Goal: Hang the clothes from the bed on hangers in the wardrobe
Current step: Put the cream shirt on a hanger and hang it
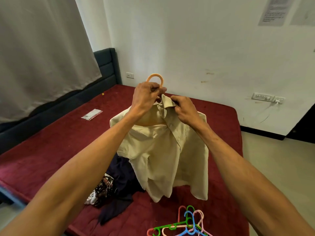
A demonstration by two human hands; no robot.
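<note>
The left hand [144, 97] grips the neck of an orange hanger [154, 77], its hook rising above the fingers. The right hand [185, 109] pinches the collar [167, 101] of a cream shirt [167, 150] hanging below the 2 hands' fingers, over a maroon bed [59, 142] with dark clothes [121, 176] and loose hangers [186, 223].

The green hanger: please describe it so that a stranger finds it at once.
Look at the dark red bed. On its near edge, below the cream shirt, lies a small heap of plastic hangers. The green hanger is the only green one; its neighbours are red, pink and blue.
</note>
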